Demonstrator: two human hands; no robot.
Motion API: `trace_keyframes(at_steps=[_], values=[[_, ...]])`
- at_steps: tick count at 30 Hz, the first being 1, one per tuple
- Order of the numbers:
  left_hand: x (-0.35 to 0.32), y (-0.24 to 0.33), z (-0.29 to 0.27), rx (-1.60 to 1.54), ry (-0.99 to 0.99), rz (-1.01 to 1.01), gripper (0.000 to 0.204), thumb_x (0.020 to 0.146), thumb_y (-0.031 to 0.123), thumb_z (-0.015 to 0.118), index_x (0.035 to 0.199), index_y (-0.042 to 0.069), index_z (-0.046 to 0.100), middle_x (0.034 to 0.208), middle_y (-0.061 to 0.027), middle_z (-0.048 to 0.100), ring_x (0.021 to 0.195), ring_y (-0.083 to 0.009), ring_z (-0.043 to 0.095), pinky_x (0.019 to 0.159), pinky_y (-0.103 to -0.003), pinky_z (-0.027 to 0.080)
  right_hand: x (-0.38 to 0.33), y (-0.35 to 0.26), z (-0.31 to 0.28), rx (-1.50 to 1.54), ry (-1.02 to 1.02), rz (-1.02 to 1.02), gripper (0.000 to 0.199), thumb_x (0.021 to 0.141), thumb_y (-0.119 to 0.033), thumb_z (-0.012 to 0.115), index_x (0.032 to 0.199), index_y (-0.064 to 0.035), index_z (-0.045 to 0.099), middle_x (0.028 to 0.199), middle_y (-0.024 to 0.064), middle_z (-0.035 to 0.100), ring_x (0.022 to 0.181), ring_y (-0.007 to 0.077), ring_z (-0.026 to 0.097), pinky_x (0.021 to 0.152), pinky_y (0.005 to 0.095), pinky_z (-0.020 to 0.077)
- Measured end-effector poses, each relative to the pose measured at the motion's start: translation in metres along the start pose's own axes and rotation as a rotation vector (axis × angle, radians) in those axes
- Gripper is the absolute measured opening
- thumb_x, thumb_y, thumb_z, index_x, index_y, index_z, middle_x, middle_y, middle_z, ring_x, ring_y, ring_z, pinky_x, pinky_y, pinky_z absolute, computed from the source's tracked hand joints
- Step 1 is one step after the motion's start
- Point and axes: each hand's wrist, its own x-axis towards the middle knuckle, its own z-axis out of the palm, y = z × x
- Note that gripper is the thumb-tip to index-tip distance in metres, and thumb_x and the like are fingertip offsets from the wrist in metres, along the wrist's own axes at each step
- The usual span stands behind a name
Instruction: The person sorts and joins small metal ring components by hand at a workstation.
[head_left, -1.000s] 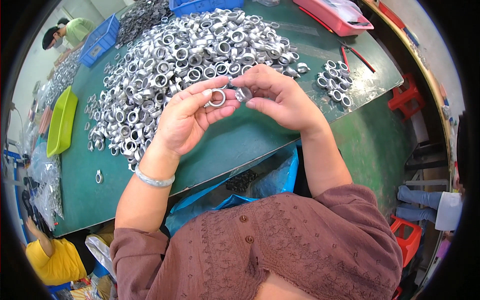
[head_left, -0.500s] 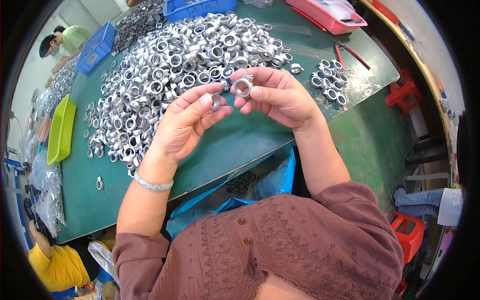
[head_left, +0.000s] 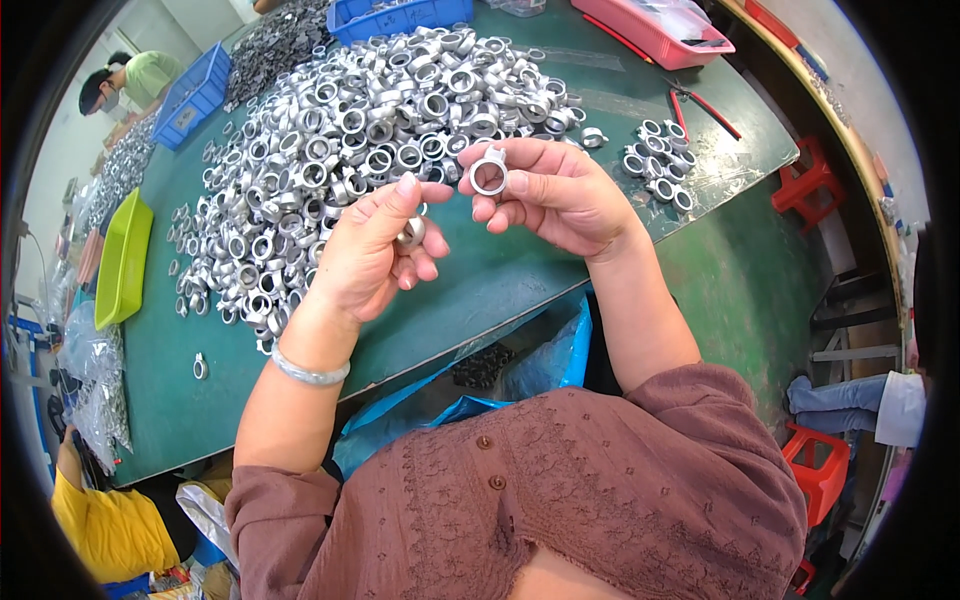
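Note:
My right hand (head_left: 555,192) pinches a silver metal ring fitting (head_left: 488,171) between thumb and fingertips, held up above the green table (head_left: 500,280). My left hand (head_left: 370,255) curls around another silver ring fitting (head_left: 411,233), just left of and below the right hand. Both hands hover at the near edge of a large heap of silver ring fittings (head_left: 350,150). A bracelet sits on my left wrist.
A small group of ring fittings (head_left: 657,165) lies right of my hands, with red-handled pliers (head_left: 700,105) and a pink tray (head_left: 660,30) beyond. Blue bins (head_left: 195,95) and a lime-green tray (head_left: 122,262) stand at the left. Another person works at the far left corner. A blue bag hangs below the table edge.
My hands have moved apart: the right one lifted its ring fitting up and away, while the left one kept its own fitting lower.

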Motion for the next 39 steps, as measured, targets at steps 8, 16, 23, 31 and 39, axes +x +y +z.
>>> trace_keyframes(at_steps=[8,16,23,31,39], values=[[0.005,-0.0034,0.0052,-0.078,-0.001,-0.017,0.043,0.094,0.035,0.035,0.105,-0.003,0.052,0.087,-0.0151,0.063,0.067,-0.0163,0.063,0.052,-0.021,0.05,0.0009,0.0048,-0.0053,-0.109,-0.024,0.026,0.034,0.087,-0.005,0.047,0.119,0.0077,0.045,0.099,0.014,0.06,0.084,0.0177,0.061,0.072,0.0283,0.0526],[0.0064,-0.0034,0.0014,-0.099,-0.059,-0.013,0.048,0.095,0.037,0.028,0.11,-0.004,0.049,0.095,-0.0182,0.062,0.075,-0.0191,0.064,0.061,-0.024,0.053,0.0014,0.0063,-0.0071,-0.155,0.012,0.045,0.034,0.087,-0.006,0.047,0.119,0.0078,0.046,0.101,0.0148,0.06,0.084,0.0176,0.061,0.073,0.0286,0.0522],[0.0062,-0.0041,0.0011,-0.102,-0.049,0.011,0.051,0.094,0.039,0.028,0.113,-0.005,0.047,0.097,-0.0181,0.061,0.077,-0.02,0.064,0.063,-0.025,0.053,0.0009,0.0035,-0.0055,-0.107,0.065,0.06,0.032,0.085,0.0,0.043,0.116,0.0081,0.048,0.101,0.0162,0.058,0.088,0.0247,0.061,0.077,0.0319,0.0512],[0.0053,-0.0017,0.0017,-0.117,-0.066,0.017,0.047,0.095,0.036,0.027,0.106,-0.003,0.05,0.096,-0.0176,0.061,0.08,-0.0218,0.063,0.066,-0.028,0.052,0.0013,0.003,-0.0051,-0.11,0.07,0.059,0.036,0.084,0.001,0.043,0.118,0.0103,0.044,0.106,0.0191,0.056,0.086,0.0205,0.061,0.077,0.0296,0.0512],[0.0054,-0.0021,0.0013,-0.135,-0.055,0.039,0.046,0.095,0.033,0.027,0.111,-0.006,0.046,0.098,-0.0213,0.06,0.084,-0.0238,0.063,0.069,-0.029,0.053,0.0014,0.0022,-0.0041,-0.113,0.106,0.058,0.031,0.083,0.002,0.045,0.113,0.009,0.049,0.1,0.0153,0.058,0.084,0.0221,0.061,0.074,0.0294,0.0521]])
